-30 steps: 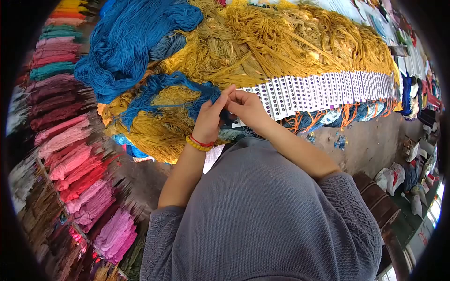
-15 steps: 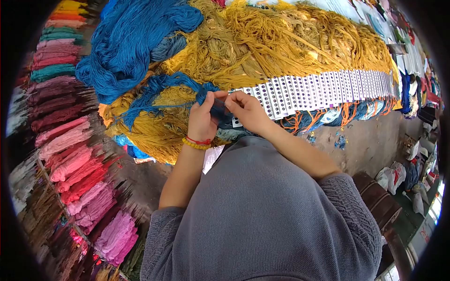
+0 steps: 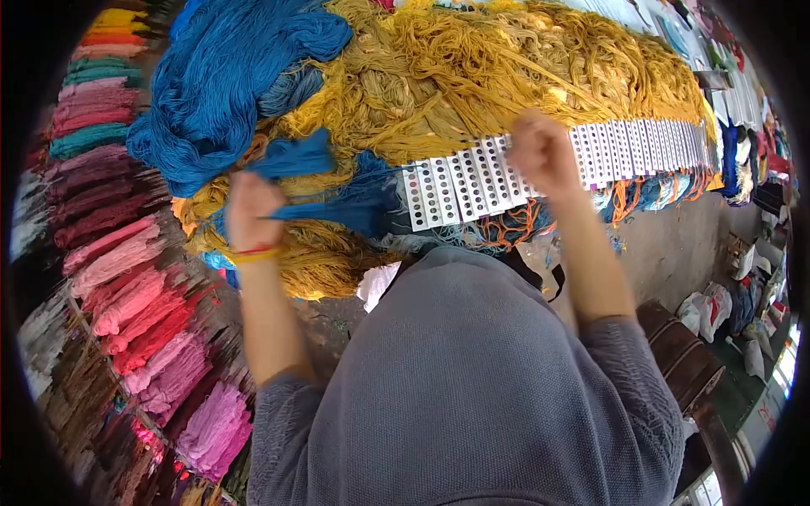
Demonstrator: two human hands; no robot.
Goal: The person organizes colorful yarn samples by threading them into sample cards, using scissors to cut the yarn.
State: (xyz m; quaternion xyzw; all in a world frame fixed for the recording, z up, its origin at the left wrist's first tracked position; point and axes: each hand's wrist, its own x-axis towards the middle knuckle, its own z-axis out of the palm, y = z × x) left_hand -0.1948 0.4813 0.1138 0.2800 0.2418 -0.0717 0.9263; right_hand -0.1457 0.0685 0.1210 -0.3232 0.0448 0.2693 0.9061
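Observation:
My left hand (image 3: 255,211), blurred by motion, is closed on a strand of blue yarn (image 3: 329,212) at the left. The yarn stretches from it toward a darker blue bunch (image 3: 375,181) at the near edge of the pile. My right hand (image 3: 544,156) is raised over the row of white cards with round holes (image 3: 481,181). Its fingers are curled together, and blur hides whatever they may pinch. Under and behind both hands spreads a heap of mustard-yellow yarn (image 3: 472,59).
A large blue skein (image 3: 228,84) lies at the back left. Skeins in pink (image 3: 139,299) and other colours hang along the left side. Orange and blue threads (image 3: 523,223) dangle below the cards. A brown stool (image 3: 679,358) and bags (image 3: 709,316) stand at the right.
My hands were together at the blue yarn in the middle and have moved far apart. The left has swung left with the yarn, the right has gone right over the cards.

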